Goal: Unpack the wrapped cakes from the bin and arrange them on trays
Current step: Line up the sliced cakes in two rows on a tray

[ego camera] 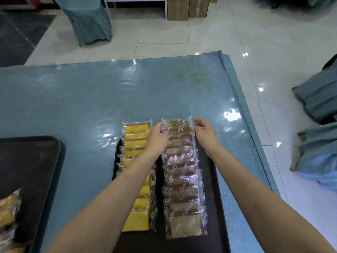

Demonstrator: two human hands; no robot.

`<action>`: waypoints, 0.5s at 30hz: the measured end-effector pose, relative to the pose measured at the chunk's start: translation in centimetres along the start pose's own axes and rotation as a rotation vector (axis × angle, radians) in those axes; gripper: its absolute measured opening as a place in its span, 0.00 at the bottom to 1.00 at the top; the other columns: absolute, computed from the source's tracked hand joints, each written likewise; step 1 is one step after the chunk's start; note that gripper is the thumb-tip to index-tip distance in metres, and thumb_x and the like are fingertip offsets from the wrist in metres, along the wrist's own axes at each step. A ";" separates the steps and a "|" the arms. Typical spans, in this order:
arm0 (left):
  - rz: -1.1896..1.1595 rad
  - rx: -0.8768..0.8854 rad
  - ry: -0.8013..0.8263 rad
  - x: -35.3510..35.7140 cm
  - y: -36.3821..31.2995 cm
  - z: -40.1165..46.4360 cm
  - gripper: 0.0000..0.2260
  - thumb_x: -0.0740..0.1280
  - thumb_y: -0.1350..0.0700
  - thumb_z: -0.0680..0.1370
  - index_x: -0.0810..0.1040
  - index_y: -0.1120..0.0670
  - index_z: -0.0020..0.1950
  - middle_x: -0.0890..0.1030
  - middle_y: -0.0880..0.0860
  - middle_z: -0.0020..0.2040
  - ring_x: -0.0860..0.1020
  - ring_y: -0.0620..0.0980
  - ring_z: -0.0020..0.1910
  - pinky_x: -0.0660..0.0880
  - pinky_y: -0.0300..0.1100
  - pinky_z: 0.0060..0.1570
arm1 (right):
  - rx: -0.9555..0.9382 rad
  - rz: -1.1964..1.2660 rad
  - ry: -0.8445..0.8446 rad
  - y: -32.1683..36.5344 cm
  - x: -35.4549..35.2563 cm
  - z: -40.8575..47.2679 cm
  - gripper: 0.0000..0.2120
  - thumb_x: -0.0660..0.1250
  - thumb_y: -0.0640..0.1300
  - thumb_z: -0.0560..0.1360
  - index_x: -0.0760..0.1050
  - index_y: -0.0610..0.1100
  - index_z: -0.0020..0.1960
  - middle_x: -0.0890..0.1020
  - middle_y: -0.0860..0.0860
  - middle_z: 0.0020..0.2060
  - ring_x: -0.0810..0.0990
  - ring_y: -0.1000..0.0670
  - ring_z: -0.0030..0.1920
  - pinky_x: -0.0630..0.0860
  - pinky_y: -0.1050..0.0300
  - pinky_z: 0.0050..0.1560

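A black tray (211,179) sits on a blue table (91,99) with a shiny clear cover. Two rows of wrapped cakes lie on the tray, each cake partly on top of the next. The yellow cakes (135,141) make the row on the 9 o'clock side. The brown cakes (182,181) make the row on the 3 o'clock side. The two rows lie just beside each other. Both rows run from 6 o'clock up to 12 o'clock, and their far ends reach past the tray's far edge.

The clear wrappers have white curly writing on them. It is too small and shiny to read for sure.

The left hand (156,134) reaches to the far end of the brown row. Its fingers curl onto the wrapper edge of the top brown cake (176,127), at that cake's 9 o'clock side. The right hand (205,133) is at the same cake's 3 o'clock side. Its fingers are loosely bent and apart, right by the wrapper edge. I cannot tell if they touch it.

A second black tray (45,161) lies at 9 o'clock, well apart from the first. More wrapped cakes (9,207) lie on its near corner, at 7 o'clock.

Chairs with blue-green covers (91,21) stand on the white tile floor (237,33) at 12 o'clock and at 3 o'clock. Brown boxes (187,8) stand at 12 o'clock.
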State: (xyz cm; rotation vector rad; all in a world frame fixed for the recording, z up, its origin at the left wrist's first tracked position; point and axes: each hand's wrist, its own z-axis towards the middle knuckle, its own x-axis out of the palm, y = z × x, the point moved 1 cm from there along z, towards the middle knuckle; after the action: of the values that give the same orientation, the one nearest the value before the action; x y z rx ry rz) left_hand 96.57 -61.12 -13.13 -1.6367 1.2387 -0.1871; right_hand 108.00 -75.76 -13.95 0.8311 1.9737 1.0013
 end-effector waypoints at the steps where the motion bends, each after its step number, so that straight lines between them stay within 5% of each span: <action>1: 0.013 -0.003 0.005 0.1 0.0 0.3 0.22 0.57 0.60 0.86 0.66 0.49 0.81 0.79 0.43 0.56 0.71 0.39 0.32 0.70 0.35 0.31 | -0.010 -0.027 0.010 0.0 0.1 0.4 0.19 0.59 0.38 0.85 0.73 0.46 0.75 0.78 0.48 0.67 0.83 0.46 0.50 0.79 0.64 0.45; 4: 0.062 -0.006 0.036 0.3 0.1 1.2 0.23 0.58 0.61 0.86 0.66 0.49 0.81 0.80 0.50 0.44 0.66 0.41 0.22 0.64 0.36 0.22 | -0.043 -0.091 0.063 -0.6 0.8 1.9 0.20 0.58 0.36 0.85 0.75 0.45 0.74 0.73 0.44 0.71 0.82 0.40 0.51 0.77 0.67 0.39; 9: 0.117 -0.010 0.066 0.4 0.3 1.7 0.24 0.59 0.60 0.86 0.63 0.49 0.82 0.82 0.52 0.52 0.66 0.40 0.21 0.64 0.36 0.21 | 0.004 -0.090 0.115 -2.2 1.7 3.8 0.22 0.56 0.35 0.85 0.76 0.46 0.74 0.69 0.44 0.72 0.72 0.58 0.26 0.69 0.65 0.25; 13: 0.129 0.005 0.051 0.5 -0.2 2.1 0.24 0.59 0.60 0.86 0.63 0.51 0.83 0.76 0.40 0.46 0.73 0.48 0.31 0.74 0.44 0.34 | 0.033 -0.110 0.117 -2.9 2.2 4.4 0.23 0.59 0.38 0.84 0.75 0.52 0.75 0.74 0.43 0.69 0.77 0.48 0.34 0.75 0.60 0.29; 15: 0.141 0.001 0.057 0.7 -0.2 2.5 0.25 0.59 0.60 0.86 0.62 0.52 0.83 0.79 0.47 0.60 0.74 0.49 0.34 0.76 0.47 0.38 | 0.054 -0.083 0.126 -2.8 2.3 4.3 0.24 0.58 0.38 0.83 0.75 0.52 0.75 0.81 0.39 0.60 0.74 0.45 0.34 0.74 0.55 0.32</action>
State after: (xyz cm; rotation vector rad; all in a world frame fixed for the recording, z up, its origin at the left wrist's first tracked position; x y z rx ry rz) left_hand 98.60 -60.10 -14.36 -1.5457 1.3915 -0.1475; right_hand 109.88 -73.76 -18.83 0.7239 2.1328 0.9765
